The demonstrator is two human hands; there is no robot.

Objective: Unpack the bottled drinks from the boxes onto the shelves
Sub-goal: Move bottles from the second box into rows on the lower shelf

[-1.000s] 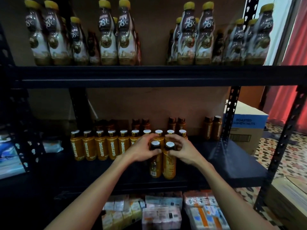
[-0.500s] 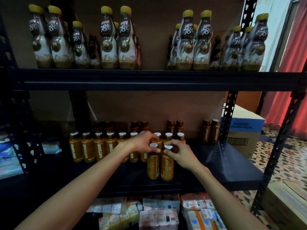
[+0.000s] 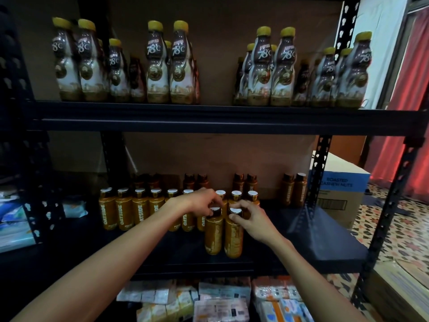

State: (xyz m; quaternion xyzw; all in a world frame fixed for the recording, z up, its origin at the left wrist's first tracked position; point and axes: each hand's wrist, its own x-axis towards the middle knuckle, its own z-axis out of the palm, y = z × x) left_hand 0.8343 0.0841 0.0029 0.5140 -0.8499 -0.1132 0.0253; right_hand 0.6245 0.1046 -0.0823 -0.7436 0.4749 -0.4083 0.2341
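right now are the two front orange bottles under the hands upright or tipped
Upright: the left orange plastic bottle and right orange plastic bottle stand base-down on the black metal shelf, caps up.

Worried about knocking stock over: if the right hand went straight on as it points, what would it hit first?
Likely the white-capped row just behind the right front bottle the right hand grips; depth is unclear.

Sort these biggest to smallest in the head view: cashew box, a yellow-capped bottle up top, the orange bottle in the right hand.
1. cashew box, partly behind the post.
2. yellow-capped bottle.
3. orange bottle in the right hand.
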